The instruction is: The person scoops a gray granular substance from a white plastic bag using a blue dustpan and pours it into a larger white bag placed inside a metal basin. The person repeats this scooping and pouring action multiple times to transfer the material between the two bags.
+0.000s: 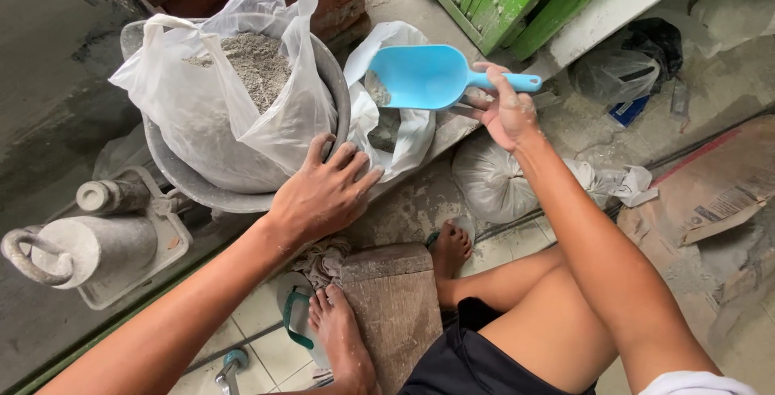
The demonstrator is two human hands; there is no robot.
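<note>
My L hand (323,193) lay flat, fingers spread, on rim of 1 metal pan (335,88), gripping nothing. R hand (504,108) pinched handle of 1 blue scoop (428,76), fingers loosely curled, over 2nd, smaller bag (395,125). 1 big plastic bag (234,104) w/ grey powder sat in pan. 2 scale weights (89,238) at left.

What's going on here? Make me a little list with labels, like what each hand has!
Left hand: resting on the rim of the metal pan
Right hand: loosely holding the blue scoop by its handle
In the pan: white plastic bag of grey powder
Under the scoop: second open bag
Nearby: tied bag on the floor, scale weights
</note>
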